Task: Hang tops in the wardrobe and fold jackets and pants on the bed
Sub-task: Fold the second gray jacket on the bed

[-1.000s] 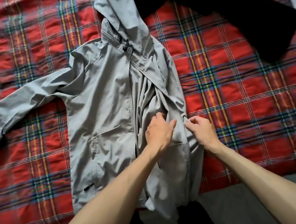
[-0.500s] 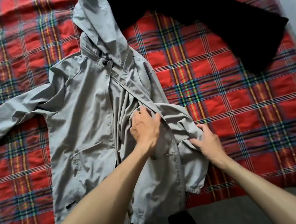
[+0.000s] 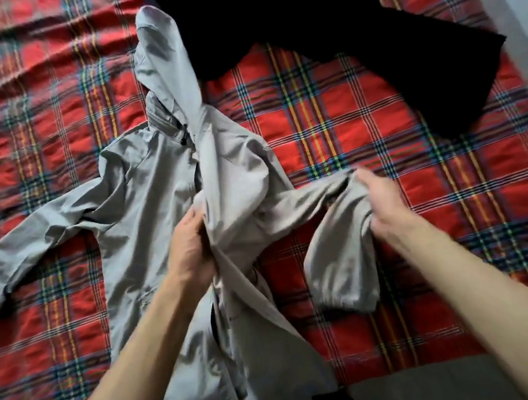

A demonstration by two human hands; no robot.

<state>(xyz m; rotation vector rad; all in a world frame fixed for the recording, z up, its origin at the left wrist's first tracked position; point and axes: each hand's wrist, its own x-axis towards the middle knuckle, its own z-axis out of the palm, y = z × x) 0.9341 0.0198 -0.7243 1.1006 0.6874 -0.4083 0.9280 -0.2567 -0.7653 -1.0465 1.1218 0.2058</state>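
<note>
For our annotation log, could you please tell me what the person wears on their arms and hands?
Nothing visible. The left forearm and right forearm are bare to the frame edge, with no sleeve or cuff. The left hand and right hand have no gloves, and I see no watch, bracelet or ring, though the right hand is blurred, so a thin ring could be missed.

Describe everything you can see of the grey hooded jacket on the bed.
The grey hooded jacket looks thin and creased. It lies front up on the plaid bedspread, hood pointing away, beside a black garment. One sleeve lies spread flat; the right hand grips the other sleeve above its gathered cuff. The left hand grips the front near the zip.
</note>
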